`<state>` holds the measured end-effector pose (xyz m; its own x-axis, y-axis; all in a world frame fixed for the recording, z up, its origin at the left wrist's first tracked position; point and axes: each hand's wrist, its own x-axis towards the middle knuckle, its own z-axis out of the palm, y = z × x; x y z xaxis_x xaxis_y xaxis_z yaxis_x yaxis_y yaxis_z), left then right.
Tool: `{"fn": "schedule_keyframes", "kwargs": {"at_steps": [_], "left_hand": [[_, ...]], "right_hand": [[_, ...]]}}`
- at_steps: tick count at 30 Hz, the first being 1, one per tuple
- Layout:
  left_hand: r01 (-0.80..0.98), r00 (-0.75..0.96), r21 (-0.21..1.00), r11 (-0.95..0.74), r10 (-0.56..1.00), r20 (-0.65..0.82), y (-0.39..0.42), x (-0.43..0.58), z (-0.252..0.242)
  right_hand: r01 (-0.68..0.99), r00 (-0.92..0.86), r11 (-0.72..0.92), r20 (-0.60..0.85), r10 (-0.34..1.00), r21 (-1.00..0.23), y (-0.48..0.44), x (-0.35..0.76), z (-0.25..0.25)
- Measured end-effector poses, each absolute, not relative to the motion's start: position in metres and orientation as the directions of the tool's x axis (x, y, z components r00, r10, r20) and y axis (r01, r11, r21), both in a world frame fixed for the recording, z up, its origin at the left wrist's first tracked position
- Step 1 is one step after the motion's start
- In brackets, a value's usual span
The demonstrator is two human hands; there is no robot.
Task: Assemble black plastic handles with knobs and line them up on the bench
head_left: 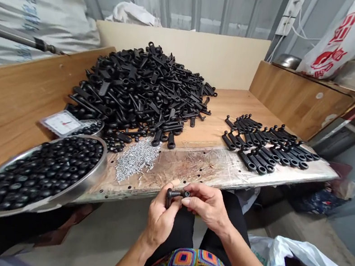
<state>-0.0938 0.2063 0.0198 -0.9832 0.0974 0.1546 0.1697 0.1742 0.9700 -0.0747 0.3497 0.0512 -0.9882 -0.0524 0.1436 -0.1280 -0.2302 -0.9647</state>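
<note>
Well, the left grip (159, 221) and right grip (207, 207) are both closed on a small black plastic lever (176, 193), held together above the person's lap. Farther out, on the table (4, 121), lie a steel bowl (101, 161) of black knobs (43, 173), scattered metal pins (136, 159), a heap of black levers (140, 89), and 2 loose rows of similar levers (265, 144).

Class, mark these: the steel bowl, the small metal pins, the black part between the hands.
Steel bowl (101, 170), head view, rim.
Small metal pins (136, 159), head view, heap's middle.
Black part (178, 193), head view, stem.
</note>
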Motion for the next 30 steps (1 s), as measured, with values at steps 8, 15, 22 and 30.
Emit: {"fn": "schedule_keyframes", "kwargs": {"at_steps": [8,15,22,30], "left_hand": [[0.276,-0.958,0.926,0.257,0.155,0.242,0.207,-0.085,0.022],[0.221,-0.967,0.952,0.213,0.174,0.185,0.208,-0.085,0.018],[0.219,-0.964,0.957,0.193,0.192,0.182,0.203,-0.088,0.016],[0.174,-0.977,0.969,0.175,0.156,0.147,0.198,-0.087,0.019]], "right_hand": [[-0.371,-0.929,0.062,0.369,-0.038,-0.927,0.353,-0.067,0.048],[-0.382,-0.924,0.196,0.365,-0.117,-0.903,0.355,-0.069,0.047],[-0.369,-0.929,0.165,0.360,-0.084,-0.915,0.349,-0.076,0.044],[-0.396,-0.914,0.147,0.375,-0.152,-0.906,0.346,-0.079,0.044]]}}
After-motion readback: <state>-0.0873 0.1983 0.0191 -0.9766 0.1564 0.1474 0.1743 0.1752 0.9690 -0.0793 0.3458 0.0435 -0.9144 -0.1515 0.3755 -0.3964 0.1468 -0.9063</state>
